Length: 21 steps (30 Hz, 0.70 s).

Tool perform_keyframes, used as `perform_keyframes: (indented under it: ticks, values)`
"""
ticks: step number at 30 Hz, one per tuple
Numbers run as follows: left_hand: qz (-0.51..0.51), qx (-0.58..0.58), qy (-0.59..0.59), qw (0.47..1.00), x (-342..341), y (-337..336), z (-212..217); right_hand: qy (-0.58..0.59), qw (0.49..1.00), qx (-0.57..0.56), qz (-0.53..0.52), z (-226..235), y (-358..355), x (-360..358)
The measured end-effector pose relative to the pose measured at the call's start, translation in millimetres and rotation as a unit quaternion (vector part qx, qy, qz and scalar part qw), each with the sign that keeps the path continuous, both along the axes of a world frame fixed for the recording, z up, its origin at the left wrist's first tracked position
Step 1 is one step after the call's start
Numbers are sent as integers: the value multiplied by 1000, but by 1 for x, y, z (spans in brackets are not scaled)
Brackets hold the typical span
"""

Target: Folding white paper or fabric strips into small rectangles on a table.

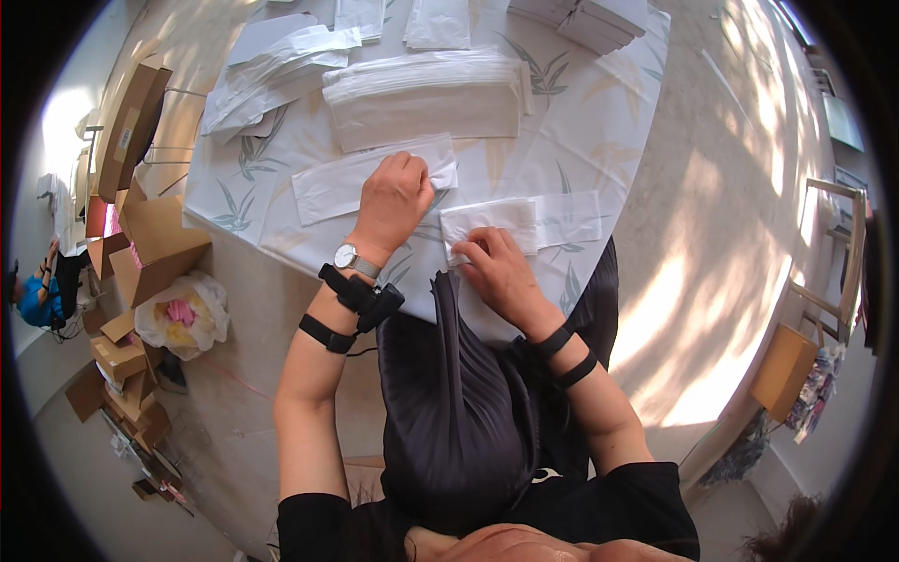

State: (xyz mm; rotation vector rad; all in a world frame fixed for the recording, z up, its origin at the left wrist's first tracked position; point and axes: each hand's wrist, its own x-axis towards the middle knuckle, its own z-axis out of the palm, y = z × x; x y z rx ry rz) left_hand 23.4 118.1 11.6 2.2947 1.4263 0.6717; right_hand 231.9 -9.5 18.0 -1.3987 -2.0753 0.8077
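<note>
A long, flat white bag (323, 194) lies slantwise on the table. My left hand (398, 192) is curled over its right end, fingers closed at the edge; the fingertips are partly hidden. To the right is a short stack of flat white bags (487, 217), with a thinner, see-through piece (571, 217) reaching out from under its right side. My right hand (506, 276) rests at the stack's near edge, thumb and forefinger bent together on it. Behind both hands sits a thick pile of long white bags (426, 108).
A loose heap of white bags (272, 80) lies at the table's far left, and white boxes (590, 19) stand far right. Cardboard boxes (164, 234) and a filled plastic bag (183, 314) are on the floor at left. A person in blue (39, 298) is beyond them.
</note>
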Motion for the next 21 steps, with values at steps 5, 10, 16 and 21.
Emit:
perform_keyframes:
  ticks: [5,10,16,21]
  values:
    - [53,-83,-106,989,-4,2,1,5,1000,1,0,2,0,1]
    - [107,-164,-189,962,-18,7,3,8,1000,3,1,1,0,2]
    - [151,-221,-272,924,-35,9,3,18,1000,-1,12,6,2,3]
    - [140,-236,-338,900,-42,-14,16,84,995,43,-27,23,13,-6]
